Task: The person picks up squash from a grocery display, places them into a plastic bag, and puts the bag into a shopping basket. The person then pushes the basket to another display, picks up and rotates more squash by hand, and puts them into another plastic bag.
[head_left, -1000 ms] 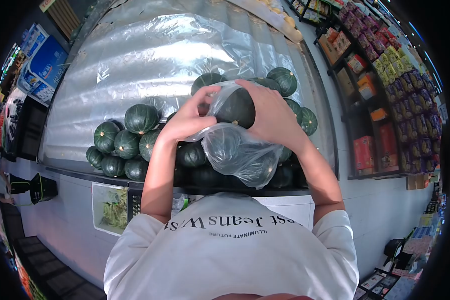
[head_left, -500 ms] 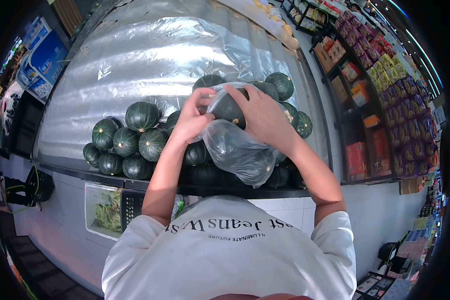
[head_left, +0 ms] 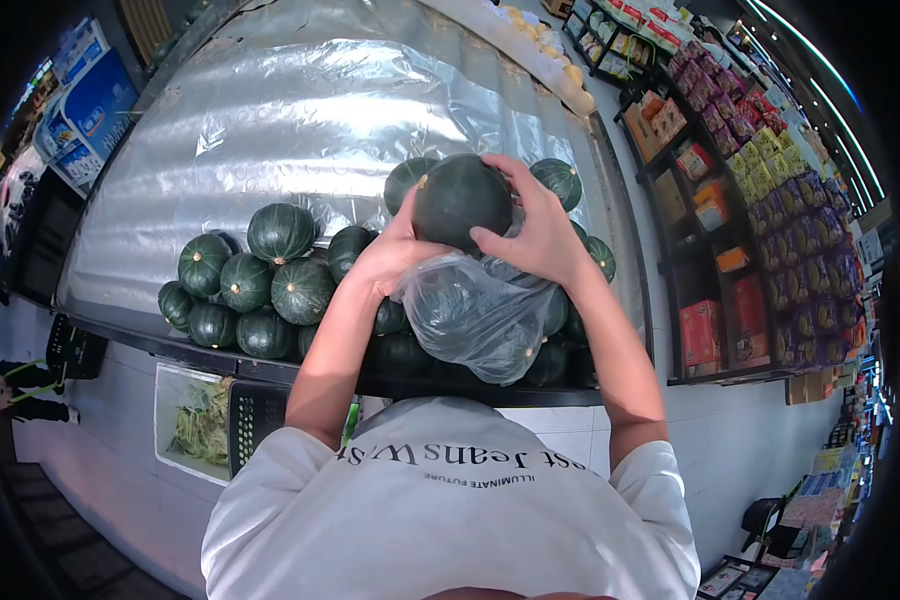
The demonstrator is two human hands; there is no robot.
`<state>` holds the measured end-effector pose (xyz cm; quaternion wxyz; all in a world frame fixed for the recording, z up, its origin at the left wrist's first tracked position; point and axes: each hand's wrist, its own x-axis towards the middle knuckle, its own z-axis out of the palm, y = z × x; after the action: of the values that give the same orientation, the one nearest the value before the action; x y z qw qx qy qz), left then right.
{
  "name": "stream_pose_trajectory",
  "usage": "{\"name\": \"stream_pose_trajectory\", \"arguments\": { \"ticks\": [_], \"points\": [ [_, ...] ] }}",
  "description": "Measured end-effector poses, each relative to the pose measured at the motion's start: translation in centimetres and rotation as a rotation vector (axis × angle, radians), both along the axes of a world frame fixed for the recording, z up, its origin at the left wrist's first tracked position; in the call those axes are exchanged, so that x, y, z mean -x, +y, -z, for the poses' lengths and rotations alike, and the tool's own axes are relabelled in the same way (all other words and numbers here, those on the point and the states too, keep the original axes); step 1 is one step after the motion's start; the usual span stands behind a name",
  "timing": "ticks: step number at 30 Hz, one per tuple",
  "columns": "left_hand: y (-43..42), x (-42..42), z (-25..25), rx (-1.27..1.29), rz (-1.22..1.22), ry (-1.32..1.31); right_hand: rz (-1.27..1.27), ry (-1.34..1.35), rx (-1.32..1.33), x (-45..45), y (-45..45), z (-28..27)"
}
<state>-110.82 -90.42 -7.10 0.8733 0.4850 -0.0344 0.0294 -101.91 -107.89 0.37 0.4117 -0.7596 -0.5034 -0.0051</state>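
A dark green kabocha squash (head_left: 460, 203) is held up between my two hands above the pile. Its upper surface shows bare, with the stem end turned to the left. My left hand (head_left: 395, 252) supports its lower left side, fingers partly hidden behind it. On the right, my right hand (head_left: 538, 222) grips it with the thumb in front and fingers over the top. A clear plastic bag (head_left: 475, 318) hangs from beneath the hands on the side nearest me, puffed out over other squashes. Whether the bag's mouth still touches the squash's underside is hidden.
Several more squashes (head_left: 303, 290) are piled along the near edge of the foil-covered display stand (head_left: 300, 120). A crate of green trimmings (head_left: 198, 425) sits on the floor at lower left. Shelves of packaged goods (head_left: 730, 230) stand on the right.
The squash was partly under the clear bag and now shows uncovered in my hands, turned with its stem to the left. My right hand has shifted its grip to the squash's right side.
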Motion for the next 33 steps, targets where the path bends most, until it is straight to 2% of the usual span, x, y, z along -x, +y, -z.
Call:
{"name": "stream_pose_trajectory", "arguments": {
  "ticks": [3, 9, 16, 19, 20, 23, 27, 33],
  "points": [
    [0.3, -0.2, 0.2, 0.031, -0.038, -0.035, -0.066, -0.155, -0.006, 0.8, 0.5, -0.6],
    [0.4, -0.1, 0.6, -0.060, -0.168, -0.009, -0.049, -0.105, 0.118, 1.1, 1.3, -0.9],
    [0.9, 0.5, 0.5, 0.169, -0.120, 0.070, -0.066, -0.124, 0.050, 0.6, 0.9, -0.6],
    [1.4, -0.1, 2.0, 0.188, -0.086, 0.000, -0.037, -0.206, 0.037, 0.7, 1.0, -0.3],
    [1.5, -0.3, 2.7, 0.099, -0.084, -0.007, -0.025, -0.214, 0.039, 0.7, 1.0, -0.3],
    [2.2, -0.3, 3.5, 0.129, 0.030, 0.103, 0.001, -0.216, 0.037, 1.1, 0.9, -0.2],
    [-0.3, 0.3, 0.6, 0.127, -0.130, 0.093, 0.039, -0.216, 0.024, 1.6, 1.1, -0.2],
    [0.7, 0.2, 2.1, 0.082, -0.139, 0.049, 0.067, -0.254, 0.061, 1.9, 1.1, 0.4]
  ]
}}
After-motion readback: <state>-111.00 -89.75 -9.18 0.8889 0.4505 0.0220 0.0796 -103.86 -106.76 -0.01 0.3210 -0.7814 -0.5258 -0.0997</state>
